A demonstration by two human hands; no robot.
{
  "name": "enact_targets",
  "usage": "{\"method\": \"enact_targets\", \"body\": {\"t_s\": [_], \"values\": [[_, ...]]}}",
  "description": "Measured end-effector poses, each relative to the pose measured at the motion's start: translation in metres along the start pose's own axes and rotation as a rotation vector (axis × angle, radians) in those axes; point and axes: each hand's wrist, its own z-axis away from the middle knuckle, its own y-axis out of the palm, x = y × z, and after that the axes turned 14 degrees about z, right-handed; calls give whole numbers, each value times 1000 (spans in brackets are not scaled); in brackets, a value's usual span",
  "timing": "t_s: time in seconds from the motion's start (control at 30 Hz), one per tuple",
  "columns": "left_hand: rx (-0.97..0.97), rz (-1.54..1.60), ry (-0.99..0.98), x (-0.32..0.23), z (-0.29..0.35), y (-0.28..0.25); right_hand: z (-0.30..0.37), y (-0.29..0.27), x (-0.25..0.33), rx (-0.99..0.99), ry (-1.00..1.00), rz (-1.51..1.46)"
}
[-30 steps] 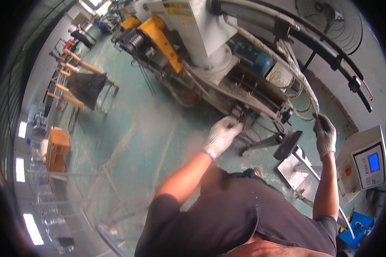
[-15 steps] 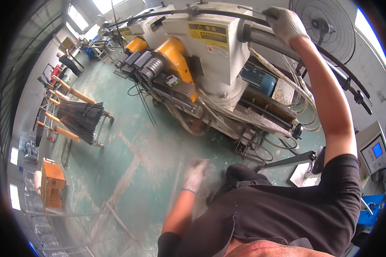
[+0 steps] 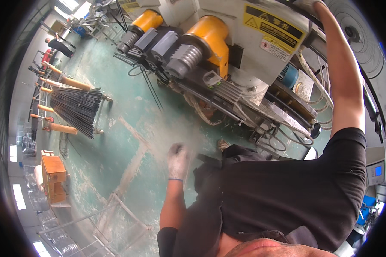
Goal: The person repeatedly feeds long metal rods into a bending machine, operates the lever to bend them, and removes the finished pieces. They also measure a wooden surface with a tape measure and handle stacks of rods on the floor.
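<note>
At the top edge my right hand [image 3: 309, 3], in a pale work glove, is partly cut off by the frame. It is closed round a long dark rod [image 3: 299, 10] that runs along the upper side of a white machine [image 3: 227, 25]. My left hand [image 3: 179, 163], gloved with a blue cuff edge, hangs low over the green floor, apart from the machine. Haze and blur hide how its fingers lie, and nothing shows in it. Orange machine heads [image 3: 210, 32] with ribbed grey cylinders [image 3: 184, 60] face the floor side.
A rack [image 3: 64, 127] with wood-coloured rollers carries many thin black rods [image 3: 77, 109] at left. Below it stands a wooden cabinet [image 3: 53, 177]. Cables and hoses [image 3: 283, 143] hang by the machine base. A fan [image 3: 351, 34] is at upper right; another person [image 3: 59, 46] stands far off.
The view has shifted closer to the machine. My right arm stays raised, its hand now at the frame's top edge. My left hand has moved up and left in the picture.
</note>
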Motion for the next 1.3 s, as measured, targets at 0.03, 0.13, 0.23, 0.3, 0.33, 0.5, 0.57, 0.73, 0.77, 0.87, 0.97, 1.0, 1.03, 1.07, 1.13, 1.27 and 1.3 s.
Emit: {"method": "enact_targets", "body": {"t_s": [0.03,0.13,0.23,0.3,0.33,0.5,0.57,0.73,0.77,0.87,0.97,1.0,1.03,1.07,1.13,1.27,1.3], "values": [[-18,12,9,-5,-10,-6,0,-3,8,-119,27,93],[-62,21,-118,-7,-40,-37,58,0,63,-782,104,337],[69,-173,40,49,-89,-93,172,49,189,-702,100,-137],[29,-253,-176,-11,-103,-86,221,122,255,-572,-96,-182],[118,-362,-39,-7,-121,-103,237,137,297,-470,-174,-173],[136,-341,182,-75,-188,-182,207,279,346,-449,-5,79],[51,-274,84,-103,-210,-223,207,275,360,-382,127,105],[73,35,-181,-141,-256,-317,258,273,450,-618,172,-170],[113,115,-224,-150,-265,-327,262,279,482,-543,214,-284],[322,276,-214,-166,-301,-335,265,313,579,-442,161,-745],[480,450,-303,-177,-346,-335,240,304,717,-168,-96,-816],[545,502,-335,-191,-356,-335,222,320,752,-127,-202,-752],[557,520,-315,-194,-375,-340,201,341,788,-51,-302,-799],[552,543,-305,-193,-391,-350,184,334,828,-43,-455,-703],[514,514,-288,-217,-428,-364,133,335,898,-59,-740,-601],[286,232,-131,-248,-519,-448,68,311,1002,32,-899,-510],[186,211,-74,-250,-541,-474,44,298,1012,-132,-880,-483]]}}
